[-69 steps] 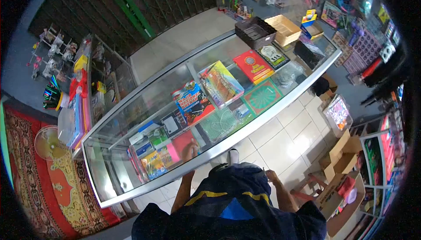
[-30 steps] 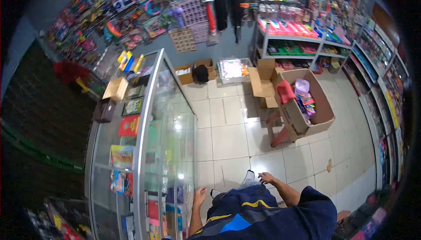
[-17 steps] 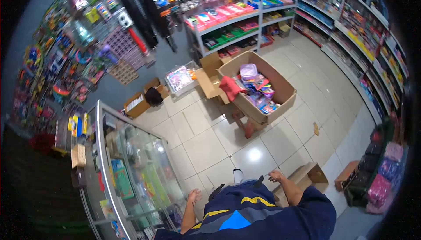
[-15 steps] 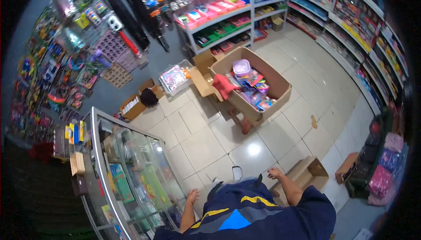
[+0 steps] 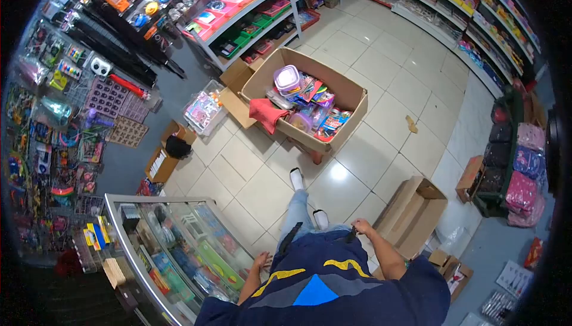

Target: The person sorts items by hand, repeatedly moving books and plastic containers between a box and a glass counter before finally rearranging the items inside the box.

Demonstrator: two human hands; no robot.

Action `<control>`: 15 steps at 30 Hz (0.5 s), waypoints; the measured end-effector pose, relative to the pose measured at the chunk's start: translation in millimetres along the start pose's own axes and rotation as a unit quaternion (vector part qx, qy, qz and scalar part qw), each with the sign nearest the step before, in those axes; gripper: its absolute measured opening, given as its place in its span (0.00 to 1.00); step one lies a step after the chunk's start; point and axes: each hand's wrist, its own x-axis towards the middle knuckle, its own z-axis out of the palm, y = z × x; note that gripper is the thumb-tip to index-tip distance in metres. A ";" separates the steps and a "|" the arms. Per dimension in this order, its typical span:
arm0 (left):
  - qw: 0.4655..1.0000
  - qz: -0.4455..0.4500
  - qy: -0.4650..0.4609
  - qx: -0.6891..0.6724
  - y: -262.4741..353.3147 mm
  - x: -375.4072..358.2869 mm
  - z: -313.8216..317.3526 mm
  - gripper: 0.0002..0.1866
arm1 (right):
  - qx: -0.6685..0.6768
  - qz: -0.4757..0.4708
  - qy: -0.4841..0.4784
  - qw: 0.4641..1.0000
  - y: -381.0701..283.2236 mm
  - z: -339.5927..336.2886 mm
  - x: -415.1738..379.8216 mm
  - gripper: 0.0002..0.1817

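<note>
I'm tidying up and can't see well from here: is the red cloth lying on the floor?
No, the red cloth hangs over the edge of the big cardboard box.

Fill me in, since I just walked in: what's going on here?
A person in a dark blue top stands on the pale tiled floor, with no goods visible in either hand. The left hand is near the metal-framed glass display case; the right hand is by a black strap. Ahead, a large brown cardboard box holds packaged goods, with a red cloth over its rim.
</note>
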 end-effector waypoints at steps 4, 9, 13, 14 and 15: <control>1.000 0.012 -0.007 -0.013 58.3 21.3 -13.2 0.22 | -0.023 -0.163 0.051 0.985 -28.2 -2.5 19.2 0.12; 0.999 0.051 -0.013 -0.003 137.8 59.5 -38.8 0.21 | 0.048 -0.281 0.029 0.958 -139.6 -12.7 5.4 0.11; 0.996 0.084 -0.020 0.021 215.3 87.9 -62.9 0.22 | -0.023 -0.261 -0.023 0.965 -249.8 -16.1 -21.7 0.11; 0.994 0.103 -0.019 0.011 232.9 94.7 -68.7 0.22 | -0.039 -0.275 -0.032 0.960 -272.4 -15.7 -23.3 0.12; 0.992 0.122 -0.017 0.002 249.8 101.0 -73.3 0.22 | -0.056 -0.289 -0.042 0.955 -293.7 -14.6 -23.8 0.13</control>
